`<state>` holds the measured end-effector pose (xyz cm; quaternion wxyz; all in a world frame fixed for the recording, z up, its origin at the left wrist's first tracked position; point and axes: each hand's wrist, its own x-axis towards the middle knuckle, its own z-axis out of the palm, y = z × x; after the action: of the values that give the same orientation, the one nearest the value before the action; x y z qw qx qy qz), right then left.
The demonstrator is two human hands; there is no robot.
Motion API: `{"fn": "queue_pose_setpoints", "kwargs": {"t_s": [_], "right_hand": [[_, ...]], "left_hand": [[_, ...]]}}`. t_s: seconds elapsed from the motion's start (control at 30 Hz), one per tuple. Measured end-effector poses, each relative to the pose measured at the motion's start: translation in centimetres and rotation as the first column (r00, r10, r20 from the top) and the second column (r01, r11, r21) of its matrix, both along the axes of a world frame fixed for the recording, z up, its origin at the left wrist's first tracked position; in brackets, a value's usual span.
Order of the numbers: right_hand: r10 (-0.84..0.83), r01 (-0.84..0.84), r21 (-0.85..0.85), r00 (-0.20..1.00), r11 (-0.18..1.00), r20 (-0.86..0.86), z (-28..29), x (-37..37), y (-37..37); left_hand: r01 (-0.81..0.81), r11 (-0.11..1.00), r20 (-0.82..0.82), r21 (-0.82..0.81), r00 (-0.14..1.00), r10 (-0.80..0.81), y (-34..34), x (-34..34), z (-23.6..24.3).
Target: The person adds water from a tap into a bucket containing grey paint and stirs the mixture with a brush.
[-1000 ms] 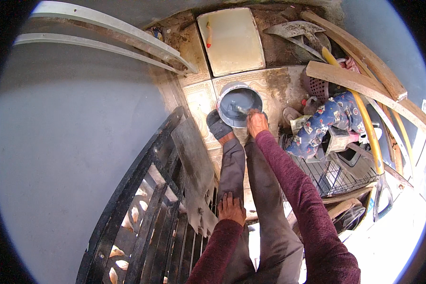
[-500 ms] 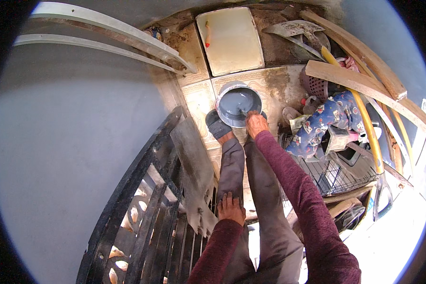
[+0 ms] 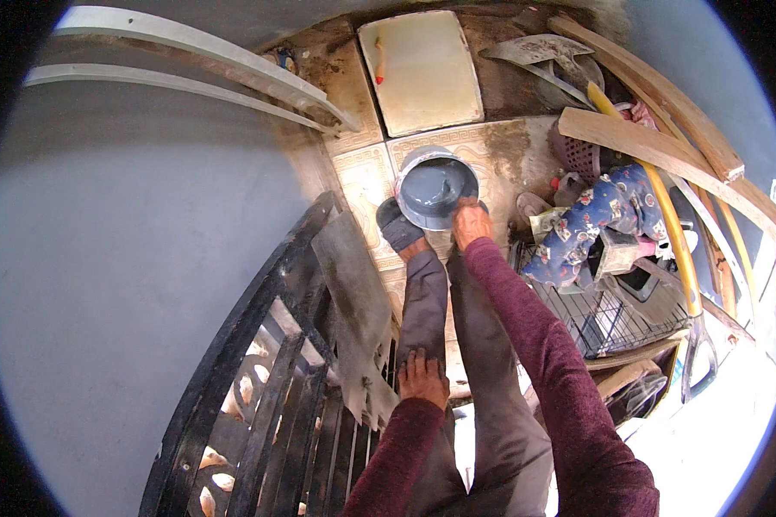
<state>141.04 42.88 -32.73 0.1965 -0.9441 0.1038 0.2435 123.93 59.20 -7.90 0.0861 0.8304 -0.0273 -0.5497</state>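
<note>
A round white bucket (image 3: 440, 226) of grey paint (image 3: 433, 183) stands on the tiled floor between my feet. My right hand (image 3: 472, 224) is closed at the bucket's near right rim, over the paint's edge. What its fingers hold is hidden, though the paint beside it shows pale streaks and a ripple. My left hand (image 3: 422, 379) lies flat on my left trouser leg (image 3: 424, 314) near the knee, fingers stretched out, holding nothing. A dark slipper (image 3: 397, 226) on my left foot is close beside the bucket.
Beyond the bucket lies a cream panel (image 3: 424, 77) with a small orange-tipped stick (image 3: 379, 65). Timber planks (image 3: 655, 142), a yellow-handled tool (image 3: 668, 241), patterned cloth (image 3: 582, 228) and a wire rack (image 3: 608, 319) crowd the right. A black metal grille (image 3: 259, 345) borders my left side.
My right hand has shifted slightly at the bucket's rim, and the streaks in the paint have changed shape. My left hand stays on my leg.
</note>
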Motion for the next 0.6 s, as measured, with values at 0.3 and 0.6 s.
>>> {"fn": "queue_pose_setpoints", "kwargs": {"t_s": [0.3, 0.6], "right_hand": [[-0.049, 0.053, 0.060, 0.997, 0.997, -0.056, 1.1, 0.4, -0.2], [-0.048, 0.052, 0.060, 0.997, 0.997, -0.062, 1.8, 1.3, 0.2]], "left_hand": [[-0.065, 0.995, 0.062, -0.072, 0.996, 0.069, 0.3, -0.2, 0.1], [-0.062, 0.996, 0.088, -0.067, 0.994, 0.068, 0.3, -0.6, 0.0]]}}
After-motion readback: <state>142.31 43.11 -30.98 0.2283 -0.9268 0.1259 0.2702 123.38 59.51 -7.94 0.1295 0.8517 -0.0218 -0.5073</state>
